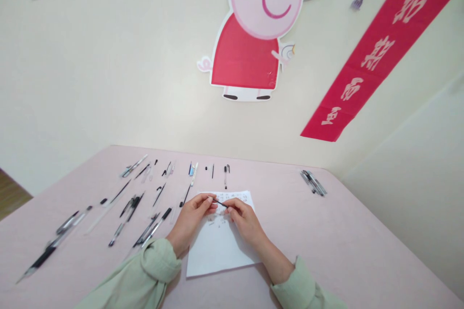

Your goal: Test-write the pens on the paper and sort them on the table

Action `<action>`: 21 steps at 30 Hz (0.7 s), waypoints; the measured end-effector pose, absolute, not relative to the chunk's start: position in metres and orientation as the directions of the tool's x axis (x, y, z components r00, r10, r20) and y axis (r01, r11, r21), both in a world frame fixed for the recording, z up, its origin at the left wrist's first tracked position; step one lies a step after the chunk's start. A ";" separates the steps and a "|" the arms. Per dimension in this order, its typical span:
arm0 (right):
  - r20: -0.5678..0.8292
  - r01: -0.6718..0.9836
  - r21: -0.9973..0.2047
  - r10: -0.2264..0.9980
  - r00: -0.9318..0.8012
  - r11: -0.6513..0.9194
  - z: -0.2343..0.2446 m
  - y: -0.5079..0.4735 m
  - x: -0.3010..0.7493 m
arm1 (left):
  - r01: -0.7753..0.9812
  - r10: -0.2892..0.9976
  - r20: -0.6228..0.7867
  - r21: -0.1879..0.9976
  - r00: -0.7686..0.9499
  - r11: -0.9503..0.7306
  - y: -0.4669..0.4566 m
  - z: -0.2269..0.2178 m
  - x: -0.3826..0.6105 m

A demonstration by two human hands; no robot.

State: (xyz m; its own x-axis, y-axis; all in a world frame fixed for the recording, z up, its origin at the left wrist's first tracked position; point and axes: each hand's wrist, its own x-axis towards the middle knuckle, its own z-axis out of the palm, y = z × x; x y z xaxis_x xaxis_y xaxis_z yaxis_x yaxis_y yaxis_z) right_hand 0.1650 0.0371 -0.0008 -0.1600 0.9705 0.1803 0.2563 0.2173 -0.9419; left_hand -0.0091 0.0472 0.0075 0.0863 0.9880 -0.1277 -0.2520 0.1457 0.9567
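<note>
Above a sheet of white paper [213, 258], a thin dark pen refill [221, 203] is stretched between my two hands. One end is pinched in the closed fingers of my left hand [192, 216]. My right hand [245, 219] has its thumb and fingers closed on the other end. Small handwriting covers the upper part of the sheet, partly hidden by my fingers. Close to my left hand lie a dark refill [186, 196] and a clear pen with a black cap [157, 227].
Pens, caps and refills, several taken apart, are spread over the table's left side, including a long pen [47, 253]. A short pen [225, 177] lies behind the paper. Several pens [313, 183] form a bundle at the back right. A wall [145, 82] rises behind the table [326, 251].
</note>
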 end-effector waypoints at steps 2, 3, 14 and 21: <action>0.169 0.233 -0.951 0.971 -0.167 0.206 0.000 0.036 0.163 | -0.264 0.985 -0.126 0.952 0.115 0.152 0.046 0.009 -0.008; 0.161 0.219 -0.956 0.972 -0.174 0.198 0.000 0.035 0.161 | -0.268 0.984 -0.123 0.951 0.130 0.154 0.046 0.009 -0.008; 0.142 0.366 -0.903 0.961 -0.236 0.224 0.003 0.049 0.176 | -0.277 0.986 -0.125 0.949 0.108 0.150 0.051 0.000 -0.008; 0.064 0.756 -0.642 0.991 -0.119 0.132 0.023 0.098 0.199 | -0.244 0.988 -0.120 0.959 0.095 0.140 0.051 0.002 -0.006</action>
